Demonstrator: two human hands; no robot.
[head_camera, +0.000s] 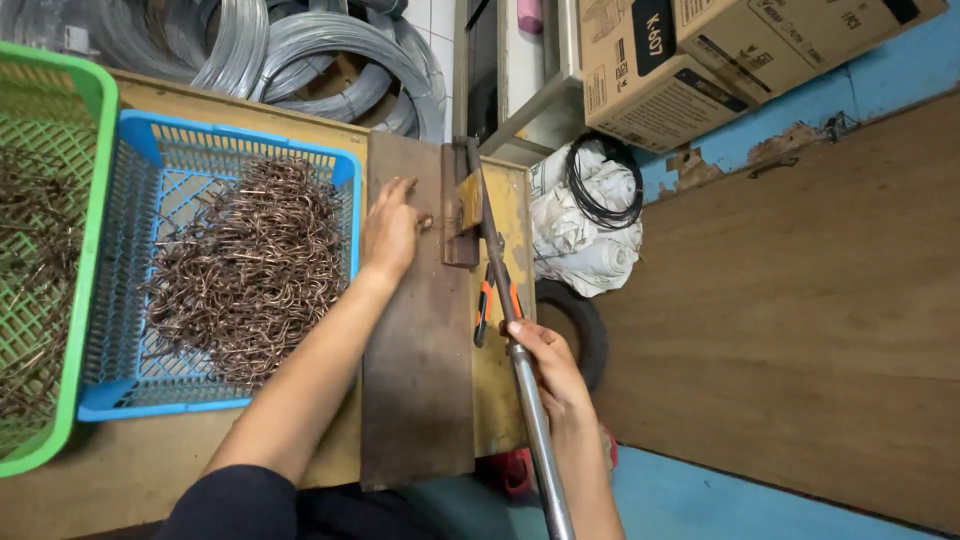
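Two baskets: set side by side at left on the wooden bench (300, 125).
Blue basket (140, 150): plastic lattice walls, rectangular, part-filled with a tangled heap of bent brown wire hooks (250, 265).
Green basket (85, 130): same lattice plastic, cut off by left edge, holding similar brown wire pieces (25, 250), thinner layer.
Steel plate (415, 400): flat, dark, dull, lying lengthwise on bench beside blue basket.
Bending jig (460, 205): rusty block at far end of plate, lever pivoted on it.
Left hand (390, 230): resting on plate just beside jig, fingers loosely together, fingertips pressing a small wire piece (425, 222); detail too small to confirm.
Right hand (545, 365): wrapped closed around grey metal lever bar (535, 430), round, smooth.
Pliers (485, 305): orange and black grips, lying under bar.
Wire coils (320, 50): grey, shiny, stacked behind bench.
Cardboard boxes (680, 70): upper right.
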